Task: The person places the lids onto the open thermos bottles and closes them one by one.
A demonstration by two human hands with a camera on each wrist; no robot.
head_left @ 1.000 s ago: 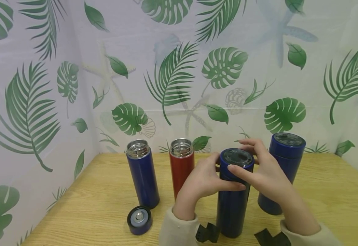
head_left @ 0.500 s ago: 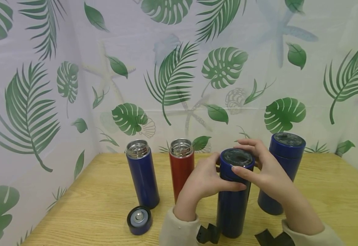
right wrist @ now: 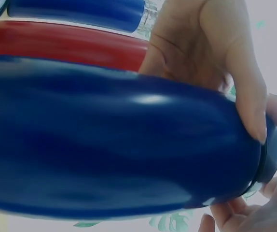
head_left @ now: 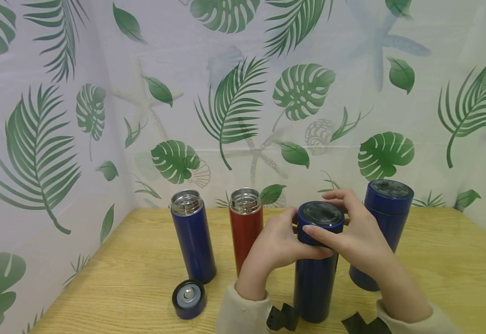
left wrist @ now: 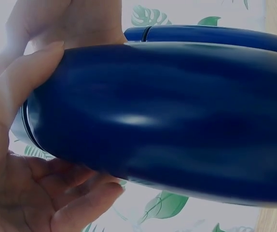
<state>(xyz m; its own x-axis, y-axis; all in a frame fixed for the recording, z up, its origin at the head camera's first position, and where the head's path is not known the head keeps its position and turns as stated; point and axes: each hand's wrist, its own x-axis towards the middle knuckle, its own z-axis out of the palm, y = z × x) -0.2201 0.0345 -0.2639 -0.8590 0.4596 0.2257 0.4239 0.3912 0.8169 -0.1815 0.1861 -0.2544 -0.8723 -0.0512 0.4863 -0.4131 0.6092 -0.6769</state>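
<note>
A dark blue thermos bottle [head_left: 316, 287] stands upright on the table in front of me, its blue-rimmed lid [head_left: 321, 214] with a glossy black top seated on it. My left hand [head_left: 274, 241] grips the bottle just below the lid, thumb across the near side. Around the lid curl the thumb and fingers of my right hand [head_left: 361, 236]; its thumb lies on the near rim. A thin dark seam between lid and body shows in both wrist views. The left hand's far fingers are mostly hidden behind the bottle in the head view.
To the left stand an open blue bottle [head_left: 195, 246] and an open red bottle [head_left: 245, 236], steel necks bare. A loose lid [head_left: 188, 299] lies upside down before the blue one. Another lidded blue bottle [head_left: 386, 222] stands right, behind my right hand. A leaf-printed sheet [head_left: 243, 116] backs the table.
My right hand shifts slightly rightward around the lid, then back left, its thumb sliding along the near rim. The left hand and the bottle stay in place.
</note>
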